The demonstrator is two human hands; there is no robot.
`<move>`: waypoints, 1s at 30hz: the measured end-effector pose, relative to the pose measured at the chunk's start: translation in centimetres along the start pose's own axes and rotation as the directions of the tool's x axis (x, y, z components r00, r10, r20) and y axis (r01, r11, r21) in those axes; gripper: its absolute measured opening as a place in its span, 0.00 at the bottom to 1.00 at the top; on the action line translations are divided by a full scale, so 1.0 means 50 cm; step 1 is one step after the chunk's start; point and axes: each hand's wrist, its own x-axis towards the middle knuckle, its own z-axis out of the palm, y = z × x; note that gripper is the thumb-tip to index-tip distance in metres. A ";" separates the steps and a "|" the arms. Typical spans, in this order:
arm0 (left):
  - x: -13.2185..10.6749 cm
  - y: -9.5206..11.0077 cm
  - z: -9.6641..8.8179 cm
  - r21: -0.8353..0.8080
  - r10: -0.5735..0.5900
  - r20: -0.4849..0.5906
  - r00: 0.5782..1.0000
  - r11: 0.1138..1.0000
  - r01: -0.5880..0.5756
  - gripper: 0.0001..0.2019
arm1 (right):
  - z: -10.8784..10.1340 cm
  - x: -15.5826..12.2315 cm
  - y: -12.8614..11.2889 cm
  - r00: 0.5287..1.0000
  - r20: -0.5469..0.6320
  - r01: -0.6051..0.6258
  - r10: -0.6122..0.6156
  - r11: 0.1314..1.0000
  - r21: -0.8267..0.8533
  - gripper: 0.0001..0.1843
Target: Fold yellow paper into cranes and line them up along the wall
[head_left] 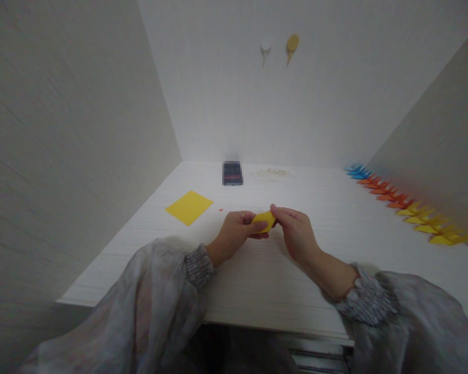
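- Over the middle of the white table (253,291), btwn my two hands, was the small folded yellow paper (263,222); couldn't tell if anything under it touched the tabletop.
- L hand (234,231) was closed on the paper's left part, thumb flat on top, fingers underneath, no gap beyond the pc.'s own thickness. Prob. to keep it steady & flat.
- R hand (297,226) had the other end in a narrow pinch, thumb at the upper corner, fingertips by the edge. Tips not palm, prob. b/c so small a pc. leaves little room.
- Gathered cuffs (198,266) sat snug at my wrists, so loose sleeve cloth was clear of the paper.
- Flat yellow sheet (189,208) lay to the left, well apart from my hands, I'd guess for reach w/o crowding.
- Folded figures ran in a slanting row near the R wall: blue (359,172) at the far end, then orange (386,191), yellow (432,224) nearest. Prob. sorted by colour & parked outside my elbow room.
- Dark object (233,173), too blurred to ID, sat at the back, off the work area; tiny red scrap (220,210) lay near the sheet.
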 end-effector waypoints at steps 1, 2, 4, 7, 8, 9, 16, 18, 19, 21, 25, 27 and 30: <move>0.000 0.000 0.000 0.001 -0.005 -0.002 1.000 1.000 0.005 0.14 | 0.001 0.000 0.000 1.000 -0.002 -0.010 0.010 1.000 0.010 0.18; 0.000 0.000 0.001 0.001 -0.010 -0.002 1.000 1.000 0.010 0.13 | 0.002 -0.001 -0.001 1.000 -0.002 -0.021 0.021 1.000 0.018 0.18; 0.000 0.000 0.002 -0.007 -0.015 0.002 1.000 1.000 0.015 0.13 | 0.002 0.001 -0.002 0.999 -0.002 -0.041 0.041 0.999 0.028 0.18; 0.001 0.000 0.002 -0.019 -0.020 -0.014 1.000 1.000 0.020 0.12 | -0.006 0.012 -0.004 0.997 -0.069 -0.034 0.039 0.997 0.074 0.18; 0.001 -0.001 0.001 -0.018 -0.027 -0.027 0.999 0.999 0.026 0.11 | -0.011 0.018 -0.004 0.993 -0.118 -0.016 0.028 0.995 0.094 0.18; 0.002 -0.002 0.000 -0.014 -0.035 -0.039 0.999 0.999 0.035 0.11 | -0.017 0.025 -0.004 0.987 -0.159 0.002 0.015 0.994 0.105 0.17; 0.004 -0.003 -0.007 -0.013 -0.048 -0.048 0.998 0.999 0.048 0.12 | -0.022 0.029 0.006 0.996 0.009 -0.088 0.088 0.995 0.041 0.18; 0.003 -0.002 -0.007 0.010 -0.042 -0.033 0.999 0.999 0.042 0.14 | -0.013 0.019 0.009 0.980 0.137 -0.142 0.145 0.989 -0.028 0.15; 0.002 -0.001 -0.007 0.027 -0.038 -0.021 0.999 0.999 0.039 0.14 | -0.010 0.015 0.009 0.972 0.171 -0.152 0.159 0.987 -0.055 0.14; 0.002 -0.001 -0.008 0.057 -0.028 0.017 0.999 0.998 0.027 0.16 | -0.005 0.009 0.008 0.970 0.187 -0.143 0.154 0.987 -0.074 0.13; 0.003 -0.003 -0.009 0.062 -0.003 0.070 0.998 0.998 -0.001 0.15 | -0.007 0.008 0.001 0.983 0.139 -0.115 0.122 0.992 -0.059 0.14; 0.003 -0.002 -0.009 0.047 0.011 0.088 0.996 0.999 -0.015 0.15 | -0.010 0.011 0.000 0.987 0.116 -0.108 0.114 0.992 -0.062 0.14; 0.002 0.001 -0.009 0.024 0.035 0.127 0.991 0.999 -0.039 0.15 | -0.014 0.014 0.002 0.989 0.093 -0.108 0.111 0.993 -0.039 0.14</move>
